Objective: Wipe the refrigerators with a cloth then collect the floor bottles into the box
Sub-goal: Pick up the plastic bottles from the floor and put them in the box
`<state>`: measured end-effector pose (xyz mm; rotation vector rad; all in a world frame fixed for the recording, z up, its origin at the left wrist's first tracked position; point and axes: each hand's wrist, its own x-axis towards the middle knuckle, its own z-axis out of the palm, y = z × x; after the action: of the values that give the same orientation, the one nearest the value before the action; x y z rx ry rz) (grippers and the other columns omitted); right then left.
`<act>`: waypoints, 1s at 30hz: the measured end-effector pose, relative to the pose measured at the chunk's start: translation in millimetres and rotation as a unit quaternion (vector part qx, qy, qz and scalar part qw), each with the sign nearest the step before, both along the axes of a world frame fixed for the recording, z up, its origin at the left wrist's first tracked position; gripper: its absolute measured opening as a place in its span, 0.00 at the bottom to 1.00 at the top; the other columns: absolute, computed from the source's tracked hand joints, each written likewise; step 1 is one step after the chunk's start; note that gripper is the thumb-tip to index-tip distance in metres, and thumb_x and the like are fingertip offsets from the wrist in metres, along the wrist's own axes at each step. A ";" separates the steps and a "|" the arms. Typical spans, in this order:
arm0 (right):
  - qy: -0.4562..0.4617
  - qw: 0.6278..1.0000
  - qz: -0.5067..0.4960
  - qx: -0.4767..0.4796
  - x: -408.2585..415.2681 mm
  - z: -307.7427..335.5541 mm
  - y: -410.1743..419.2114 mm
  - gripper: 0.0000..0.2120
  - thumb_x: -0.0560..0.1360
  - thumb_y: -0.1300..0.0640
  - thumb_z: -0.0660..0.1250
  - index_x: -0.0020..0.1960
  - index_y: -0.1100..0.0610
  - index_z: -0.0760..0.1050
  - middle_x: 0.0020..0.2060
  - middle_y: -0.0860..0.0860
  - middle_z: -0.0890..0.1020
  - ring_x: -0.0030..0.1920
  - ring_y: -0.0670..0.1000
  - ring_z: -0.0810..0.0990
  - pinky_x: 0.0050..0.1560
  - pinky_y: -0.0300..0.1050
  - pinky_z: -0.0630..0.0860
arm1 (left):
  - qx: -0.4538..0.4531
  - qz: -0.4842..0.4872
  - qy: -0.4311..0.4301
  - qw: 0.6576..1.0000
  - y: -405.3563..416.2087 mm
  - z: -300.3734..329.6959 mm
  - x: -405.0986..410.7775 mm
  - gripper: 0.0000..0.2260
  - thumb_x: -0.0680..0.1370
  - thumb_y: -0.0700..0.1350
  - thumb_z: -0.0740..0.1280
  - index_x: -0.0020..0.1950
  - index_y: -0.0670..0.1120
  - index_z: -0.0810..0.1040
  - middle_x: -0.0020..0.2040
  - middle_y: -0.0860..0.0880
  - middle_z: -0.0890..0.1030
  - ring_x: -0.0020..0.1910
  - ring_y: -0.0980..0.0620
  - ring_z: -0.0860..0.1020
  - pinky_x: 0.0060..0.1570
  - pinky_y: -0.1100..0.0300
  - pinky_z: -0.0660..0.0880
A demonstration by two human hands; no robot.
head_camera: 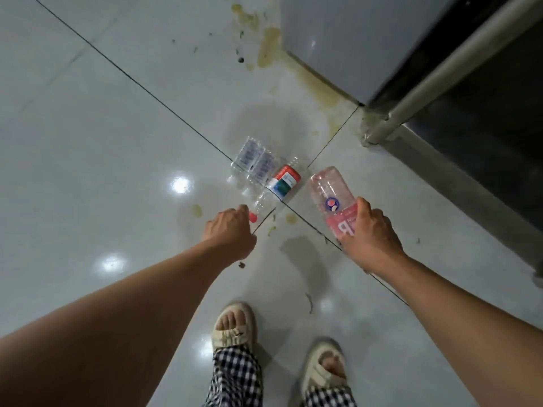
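Several empty plastic bottles lie together on the tiled floor: two clear ones with white labels, one with a red and green label, and a clear neck with a red cap pointing toward me. My left hand reaches down to that cap, its thumb and curled fingers closing on the capped end while the bottle lies on the floor. My right hand grips a pink-labelled clear bottle by its label, base pointing away, held above the floor. The grey refrigerator stands at the upper right.
A dark glass door with a metal bar handle runs along the right. Yellowish stains and small green scraps mark the floor by the refrigerator's corner. My sandalled feet stand just behind the bottles. No box is in view.
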<state>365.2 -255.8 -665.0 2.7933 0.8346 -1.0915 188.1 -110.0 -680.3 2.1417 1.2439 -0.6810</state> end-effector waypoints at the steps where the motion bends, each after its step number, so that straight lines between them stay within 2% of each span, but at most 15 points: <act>1: 0.000 1.000 -0.002 0.005 -2.7 -10.3 6.0 0.36 0.74 0.49 0.67 0.74 0.55 0.52 0.61 0.61 0.70 0.61 0.61 0.70 0.56 0.51 0.71 | -0.010 0.015 -0.005 1.000 3.1 -12.3 -1.6 0.17 0.75 0.44 0.66 0.63 0.49 0.69 0.56 0.46 0.77 0.56 0.45 0.75 0.49 0.57 0.69; 5: 0.005 1.000 -0.003 0.020 -12.5 -59.5 17.3 0.36 0.73 0.51 0.68 0.74 0.55 0.52 0.62 0.60 0.70 0.61 0.60 0.70 0.55 0.52 0.73 | -0.025 0.025 0.005 0.999 10.1 -71.7 -5.8 0.18 0.75 0.49 0.67 0.63 0.46 0.68 0.55 0.44 0.77 0.55 0.43 0.75 0.54 0.52 0.72; 11: 0.013 0.998 -0.048 0.048 -18.9 -140.8 17.0 0.36 0.73 0.51 0.69 0.74 0.57 0.54 0.63 0.60 0.70 0.62 0.60 0.71 0.59 0.53 0.72 | -0.015 0.066 -0.030 0.997 5.5 -167.6 0.2 0.19 0.75 0.50 0.68 0.61 0.46 0.68 0.52 0.45 0.76 0.52 0.45 0.75 0.48 0.55 0.71; 15: 0.006 0.996 -0.061 0.067 -20.5 -180.4 15.8 0.35 0.74 0.51 0.68 0.73 0.58 0.55 0.64 0.61 0.70 0.62 0.61 0.71 0.62 0.54 0.71 | -0.025 0.123 -0.043 0.991 -2.2 -219.6 5.2 0.20 0.74 0.50 0.70 0.60 0.44 0.67 0.54 0.45 0.77 0.53 0.45 0.76 0.54 0.48 0.74; 18: 0.007 0.996 -0.052 0.066 -18.3 -199.0 13.5 0.34 0.74 0.52 0.68 0.73 0.58 0.55 0.64 0.60 0.70 0.62 0.60 0.71 0.62 0.54 0.71 | 0.005 0.167 -0.051 0.985 -6.5 -242.5 11.0 0.18 0.73 0.50 0.70 0.57 0.45 0.68 0.53 0.44 0.76 0.52 0.44 0.75 0.55 0.47 0.74; 22: 0.010 0.997 -0.053 0.063 -11.6 -204.4 8.9 0.33 0.74 0.53 0.68 0.73 0.58 0.55 0.64 0.60 0.70 0.62 0.60 0.71 0.62 0.53 0.71 | 0.043 0.201 -0.060 0.977 -3.0 -249.1 20.3 0.13 0.75 0.47 0.66 0.55 0.43 0.71 0.52 0.41 0.76 0.49 0.42 0.75 0.49 0.51 0.74; 26: 0.015 0.996 -0.070 0.059 -5.8 -179.6 1.8 0.34 0.74 0.52 0.69 0.73 0.58 0.56 0.63 0.60 0.71 0.62 0.60 0.71 0.62 0.54 0.71 | 0.048 0.189 -0.059 0.979 -3.6 -222.5 24.6 0.14 0.76 0.48 0.66 0.56 0.41 0.72 0.54 0.40 0.76 0.53 0.40 0.75 0.50 0.51 0.71; 30: 0.024 0.995 -0.082 0.057 -2.4 -125.0 -6.0 0.34 0.72 0.52 0.70 0.71 0.57 0.58 0.61 0.58 0.72 0.60 0.59 0.73 0.59 0.53 0.73 | 0.064 0.180 -0.087 0.978 -6.3 -161.1 27.3 0.10 0.76 0.45 0.67 0.49 0.42 0.69 0.45 0.42 0.75 0.44 0.41 0.74 0.42 0.53 0.69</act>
<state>362.8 -261.8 -790.0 2.9870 0.7034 -1.1730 215.4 -116.4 -841.4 1.9507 1.5567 -0.2588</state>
